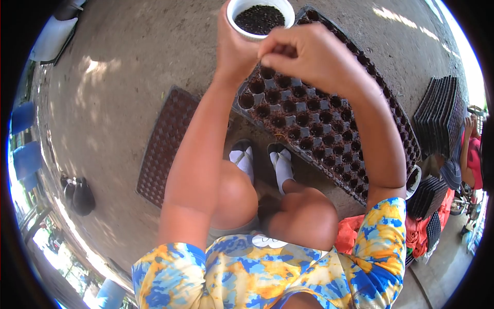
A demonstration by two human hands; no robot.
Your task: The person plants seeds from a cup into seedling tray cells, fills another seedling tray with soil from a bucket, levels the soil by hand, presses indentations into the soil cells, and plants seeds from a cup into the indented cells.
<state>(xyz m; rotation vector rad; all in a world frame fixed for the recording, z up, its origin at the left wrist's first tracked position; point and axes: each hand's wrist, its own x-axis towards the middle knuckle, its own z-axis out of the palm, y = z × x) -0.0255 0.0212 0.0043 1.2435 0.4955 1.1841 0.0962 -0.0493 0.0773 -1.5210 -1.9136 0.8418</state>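
Note:
At the top of the head view, my left hand (234,49) holds a white cup (245,34) by its side. Small dark seeds (260,19) fill much of the cup. Just below and right of the rim, my right hand (293,51) has its fingers pressed together; whatever they pinch is too small to make out. Beneath that hand lies a large black cell tray (303,121) of dark soil, with a round hollow in many cells. My right hand and forearm hide part of this tray.
A second soil-filled tray (167,144) lies on the ground at left. Stacked black trays (438,116) stand at right, near another person (471,154) in red. A white container (413,183) sits by the large tray's lower right end. Dark boots (82,196) stand at far left.

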